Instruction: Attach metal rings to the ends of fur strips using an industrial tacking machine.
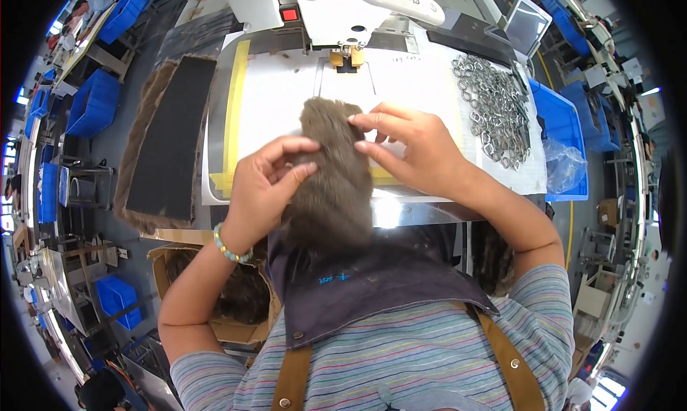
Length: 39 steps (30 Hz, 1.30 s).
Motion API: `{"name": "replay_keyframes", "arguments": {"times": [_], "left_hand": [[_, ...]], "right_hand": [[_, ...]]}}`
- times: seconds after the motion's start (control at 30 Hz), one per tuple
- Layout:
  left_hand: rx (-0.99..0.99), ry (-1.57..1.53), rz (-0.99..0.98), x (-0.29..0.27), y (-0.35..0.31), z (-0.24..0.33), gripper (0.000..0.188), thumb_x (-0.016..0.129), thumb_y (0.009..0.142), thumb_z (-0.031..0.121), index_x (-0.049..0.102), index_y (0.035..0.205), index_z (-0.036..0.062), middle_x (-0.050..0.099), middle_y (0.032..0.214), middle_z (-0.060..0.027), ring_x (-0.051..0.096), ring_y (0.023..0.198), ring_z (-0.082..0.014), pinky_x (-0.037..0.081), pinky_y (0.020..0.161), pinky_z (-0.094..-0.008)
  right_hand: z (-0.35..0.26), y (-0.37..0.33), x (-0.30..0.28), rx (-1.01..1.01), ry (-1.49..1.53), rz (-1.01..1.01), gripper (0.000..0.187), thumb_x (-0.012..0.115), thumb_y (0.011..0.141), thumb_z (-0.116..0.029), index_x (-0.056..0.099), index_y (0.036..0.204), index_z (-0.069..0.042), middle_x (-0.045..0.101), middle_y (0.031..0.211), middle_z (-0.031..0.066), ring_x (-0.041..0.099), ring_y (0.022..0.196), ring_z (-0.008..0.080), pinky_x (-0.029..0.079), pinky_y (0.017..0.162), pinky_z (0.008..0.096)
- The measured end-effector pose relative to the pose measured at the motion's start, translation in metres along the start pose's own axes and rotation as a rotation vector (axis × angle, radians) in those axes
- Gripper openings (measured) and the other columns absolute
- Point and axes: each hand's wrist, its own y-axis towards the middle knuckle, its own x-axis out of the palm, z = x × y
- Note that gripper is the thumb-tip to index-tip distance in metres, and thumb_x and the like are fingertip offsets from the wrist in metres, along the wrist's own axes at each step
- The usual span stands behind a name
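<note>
A brown furry piece (333, 186) hangs lengthwise over the front edge of the white work surface (279, 82), its lower end in front of my apron. My left hand (268, 175) pinches its left edge between thumb and fingers. At the upper right edge, my right hand (411, 143) grips it the same way, near a darker strip. Just beyond the fur's far end is the brass-coloured clamp (347, 59) of a white sewing machine (336, 17); the fur is apart from it.
A pile of metal clasps (494, 110) lies at the right, with a blue bin (565, 125) beside it. At left rests a black-backed fur panel (168, 143). Yellow tape (235, 118) marks the surface. An open cardboard box (272, 307) with fur stands below left.
</note>
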Motion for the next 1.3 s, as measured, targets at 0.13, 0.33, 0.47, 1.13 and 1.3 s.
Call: {"name": "replay_keyframes", "arguments": {"times": [0.13,0.33,0.47,1.13,1.3], "left_hand": [[0.187,0.776,-0.117,-0.007,0.019,0.014,0.032,0.078,0.091,-0.001,0.072,0.122,0.0004,0.063,0.124,-0.0128,0.068,0.090,-0.0220,0.057,0.083,-0.0318],[0.545,1.114,-0.179,-0.024,0.043,0.023,0.032,0.078,0.088,0.000,0.072,0.120,-0.0009,0.067,0.122,-0.0145,0.066,0.107,-0.0329,0.056,0.092,-0.0426],[0.589,1.155,-0.285,-0.032,0.059,0.018,0.029,0.076,0.085,-0.003,0.072,0.114,-0.0032,0.069,0.113,-0.0135,0.067,0.105,-0.0317,0.057,0.089,-0.0407],[0.962,1.392,-0.156,-0.014,0.127,-0.006,0.018,0.070,0.082,0.002,0.073,0.099,-0.0006,0.065,0.093,-0.0098,0.068,0.092,-0.0259,0.060,0.078,-0.0368],[0.973,1.401,-0.072,-0.015,0.142,-0.014,0.017,0.071,0.083,0.000,0.074,0.100,-0.0008,0.072,0.104,-0.0116,0.071,0.094,-0.0273,0.061,0.082,-0.0379]], "right_hand": [[0.021,0.000,-0.004,0.007,-0.074,0.053,0.028,0.077,0.097,-0.016,0.077,0.122,-0.005,0.074,0.107,0.0093,0.076,0.083,0.0224,0.061,0.074,0.0339],[0.030,0.001,-0.004,0.028,-0.135,0.078,0.027,0.078,0.096,-0.020,0.077,0.119,-0.006,0.072,0.105,0.0081,0.074,0.084,0.0247,0.059,0.074,0.0364],[0.032,0.018,0.006,-0.012,-0.109,0.068,0.023,0.079,0.094,-0.019,0.079,0.113,-0.006,0.072,0.102,0.0066,0.074,0.084,0.0248,0.058,0.073,0.0372],[0.087,0.043,-0.003,-0.034,-0.150,0.211,0.007,0.081,0.090,-0.006,0.078,0.096,-0.004,0.072,0.092,0.0072,0.072,0.077,0.0238,0.057,0.068,0.0344],[0.098,0.053,-0.005,0.011,-0.130,0.234,0.009,0.079,0.094,-0.009,0.080,0.102,-0.004,0.072,0.095,0.0080,0.071,0.079,0.0243,0.057,0.071,0.0342]]}}
